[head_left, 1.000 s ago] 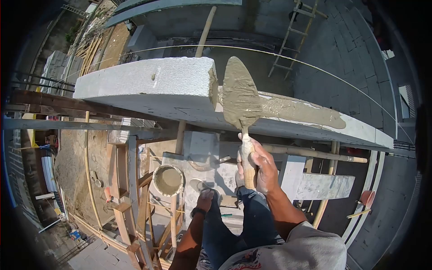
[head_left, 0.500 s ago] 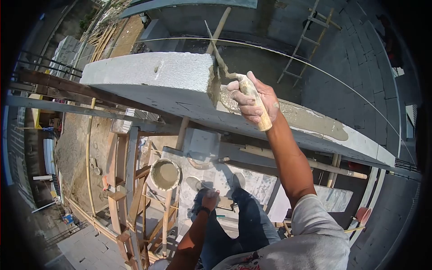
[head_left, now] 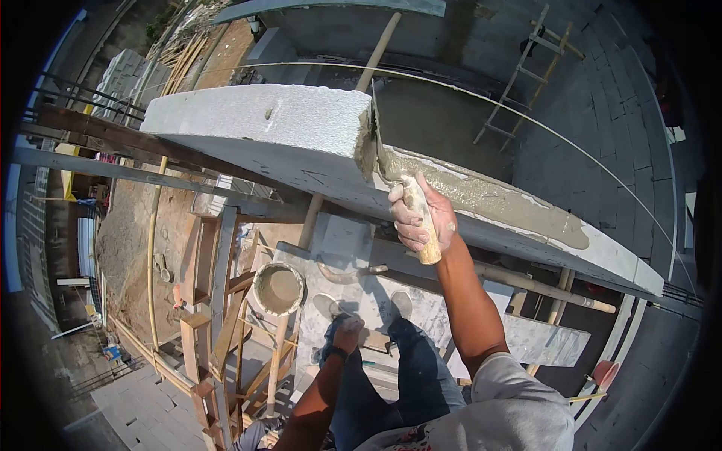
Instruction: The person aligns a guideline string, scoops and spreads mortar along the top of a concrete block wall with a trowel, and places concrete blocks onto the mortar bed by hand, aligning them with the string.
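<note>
My right hand (head_left: 421, 214) is wrapped round the wooden handle of a trowel (head_left: 420, 225). The trowel's blade stands edge-on against the mortared end of a pale block (head_left: 256, 113) on top of the wall. Wet mortar (head_left: 489, 192) lies in a strip along the wall top to the right of that block. My left hand (head_left: 348, 332) hangs low by my knee, its fingers curled and nothing visible in them. Left of my feet is a round bucket (head_left: 278, 289) with grey mortar in it.
A taut string (head_left: 451, 81) runs above the wall. Wooden framing (head_left: 197, 338) and bamboo poles stand at left, over a drop to the ground. I stand on a pale platform (head_left: 425, 297). A ladder (head_left: 519, 79) leans beyond the wall.
My right hand has moved down and slightly left relative to the wall, tilting the trowel so its blade is now lower, along the block's end. My left hand stays near my knee.
</note>
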A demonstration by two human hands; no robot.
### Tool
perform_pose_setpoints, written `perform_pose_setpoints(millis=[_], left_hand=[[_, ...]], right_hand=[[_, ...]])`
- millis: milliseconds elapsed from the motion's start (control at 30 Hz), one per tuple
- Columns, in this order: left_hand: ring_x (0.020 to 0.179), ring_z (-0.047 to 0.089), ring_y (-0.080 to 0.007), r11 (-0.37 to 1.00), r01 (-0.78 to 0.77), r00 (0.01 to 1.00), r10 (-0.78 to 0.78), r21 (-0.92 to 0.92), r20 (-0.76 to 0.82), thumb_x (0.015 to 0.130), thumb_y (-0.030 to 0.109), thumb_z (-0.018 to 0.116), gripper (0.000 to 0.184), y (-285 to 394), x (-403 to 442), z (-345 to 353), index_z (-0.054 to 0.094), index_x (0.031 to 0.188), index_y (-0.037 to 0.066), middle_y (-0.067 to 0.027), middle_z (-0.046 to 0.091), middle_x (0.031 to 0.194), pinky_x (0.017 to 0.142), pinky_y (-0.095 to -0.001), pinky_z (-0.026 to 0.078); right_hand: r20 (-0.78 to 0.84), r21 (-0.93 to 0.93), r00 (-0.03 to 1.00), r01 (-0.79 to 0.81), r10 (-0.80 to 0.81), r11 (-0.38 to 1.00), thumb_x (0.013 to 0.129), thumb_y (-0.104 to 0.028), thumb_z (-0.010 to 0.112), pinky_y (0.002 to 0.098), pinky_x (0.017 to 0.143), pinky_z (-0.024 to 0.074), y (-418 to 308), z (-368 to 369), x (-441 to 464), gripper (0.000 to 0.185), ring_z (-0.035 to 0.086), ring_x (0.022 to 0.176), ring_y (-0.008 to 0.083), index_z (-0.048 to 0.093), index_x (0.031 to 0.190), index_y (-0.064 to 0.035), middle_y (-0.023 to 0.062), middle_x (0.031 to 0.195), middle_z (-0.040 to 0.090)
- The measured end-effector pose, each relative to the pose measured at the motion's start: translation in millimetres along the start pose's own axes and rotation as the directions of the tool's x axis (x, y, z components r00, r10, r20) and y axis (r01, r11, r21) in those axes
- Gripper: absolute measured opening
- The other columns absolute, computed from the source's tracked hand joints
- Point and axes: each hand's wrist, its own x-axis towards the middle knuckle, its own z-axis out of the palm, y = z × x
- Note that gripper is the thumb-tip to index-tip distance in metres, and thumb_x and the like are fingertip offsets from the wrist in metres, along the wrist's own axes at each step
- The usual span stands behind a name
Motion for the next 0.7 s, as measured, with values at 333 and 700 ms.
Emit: perform_pose_setpoints(millis=[333, 700], left_hand=[[0.113, 0.062, -0.0302, 0.996, -0.084, 0.997, 0.084, 0.021, 0.002, 0.097, 0.031, 0.058, 0.030, -4, 7, 4, 0.067, 0.115, 0.008, -0.0156, 0.068, 0.114, 0.095, -0.0390, 0.049], [0.096, 0.070, -0.0274, 0.999, -0.048, 0.999, 0.048, 0.020, -0.016, 0.093, 0.043, 0.069, 0.052, 15, 5, 1, 0.065, 0.120, -0.001, -0.0193, 0.072, 0.105, 0.085, -0.0350, 0.053]], right_hand=[[-0.198, -0.516, 0.932, 0.164, -0.303, 0.840, 0.105, -0.048, 0.037, 0.0274, 0.040, 0.0490, -37, 62, 2, 0.060, 0.052, 0.044, 0.0138, 0.055, 0.120, 0.0078, 0.0063, 0.070, 0.049], [-0.194, -0.976, 0.380, -0.166, -0.904, 0.140, 0.092, -0.017, 0.069, 0.0318, 0.068, 0.0513, 148, 27, 55, 0.058, 0.059, 0.078, 0.0186, 0.044, 0.140, 0.0037, 0.0110, 0.097, 0.058]])
